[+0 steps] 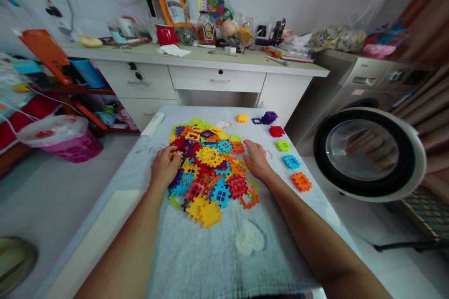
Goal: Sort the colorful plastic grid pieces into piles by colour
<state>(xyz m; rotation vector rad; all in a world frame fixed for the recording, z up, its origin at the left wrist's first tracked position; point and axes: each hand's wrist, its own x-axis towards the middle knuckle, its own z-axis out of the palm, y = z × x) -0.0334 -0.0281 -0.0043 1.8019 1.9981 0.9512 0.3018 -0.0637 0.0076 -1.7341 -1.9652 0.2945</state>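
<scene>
A heap of colourful plastic interlocking building pieces [209, 155] lies on the cloth-covered table, with toothed square and round shapes in yellow, red, blue, orange, purple and green. At the heap's left edge rests my left hand [164, 167], its thumb and fingers apart and bent against the pieces. My right hand [257, 160] lies along the right edge, fingers stretched out beside an orange piece [238, 147]. Neither hand visibly lifts anything. Down the table's right side stand small separate stacks: yellow [242, 118], purple [269, 117], red [277, 131], green [283, 145], blue [291, 162] and orange [301, 181].
A white bar-shaped object [153, 124] sits at the table's far left corner. Behind is a cluttered counter [196, 58] with a red pot [167, 35] and a jar [206, 28]. A washing machine with its round door [368, 154] open stands right; a pink bin [70, 140] stands left.
</scene>
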